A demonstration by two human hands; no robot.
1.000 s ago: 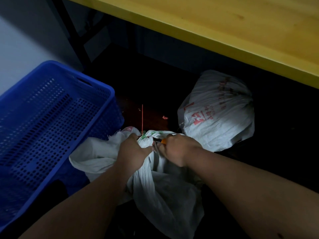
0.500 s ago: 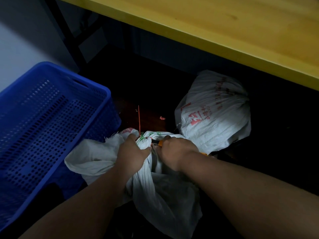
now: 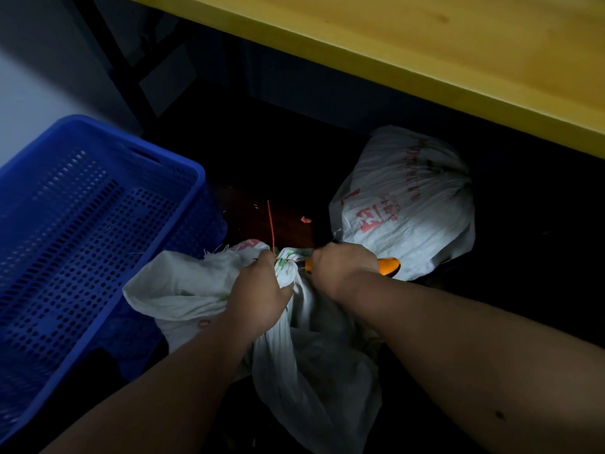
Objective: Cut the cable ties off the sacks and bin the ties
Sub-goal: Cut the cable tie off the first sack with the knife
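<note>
Tie sticks up btwn left hand & right hand gripping cutter.

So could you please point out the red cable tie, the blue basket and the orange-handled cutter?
red cable tie (image 3: 270, 224): head view, on its upright tail.
blue basket (image 3: 183, 160): head view, on its far rim.
orange-handled cutter (image 3: 389, 266): head view, on the handle end.

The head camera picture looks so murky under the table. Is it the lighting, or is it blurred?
Head view: mostly lighting. The yellow tabletop is brightly lit while the floor beneath lies in deep shadow; the two hands, left and right, and the near sack are dim yet fairly sharp. The thin red tie stays readable. The table edge bows slightly from the wide lens.
</note>
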